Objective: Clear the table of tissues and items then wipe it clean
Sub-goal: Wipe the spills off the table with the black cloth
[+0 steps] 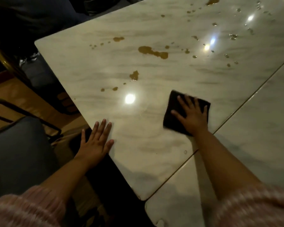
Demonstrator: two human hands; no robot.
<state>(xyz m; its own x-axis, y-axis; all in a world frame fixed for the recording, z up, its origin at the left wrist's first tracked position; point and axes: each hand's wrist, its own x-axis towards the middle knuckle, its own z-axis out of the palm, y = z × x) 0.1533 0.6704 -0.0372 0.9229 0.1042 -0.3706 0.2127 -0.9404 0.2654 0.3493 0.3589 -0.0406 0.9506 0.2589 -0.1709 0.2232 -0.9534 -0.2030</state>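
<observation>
- Head view: left hand point(95, 143) lies flat on the near-left edge of the marble-look counter point(82, 66), fingers point(103, 128) straight, slightly spread, holding nothing.
- Brown spills point(152, 52) sit mid-counter beyond both hands, not yet wiped.
- Dark folded cloth point(174, 102) lies flat on the counter's right part under the right hand point(193, 117), whose fingers are splayed and press down rather than curl round it.
- It looks soft, light and limp. It likely slides easily on this glossy top, so a flat palm on its middle probably suits better than a pinch.
</observation>
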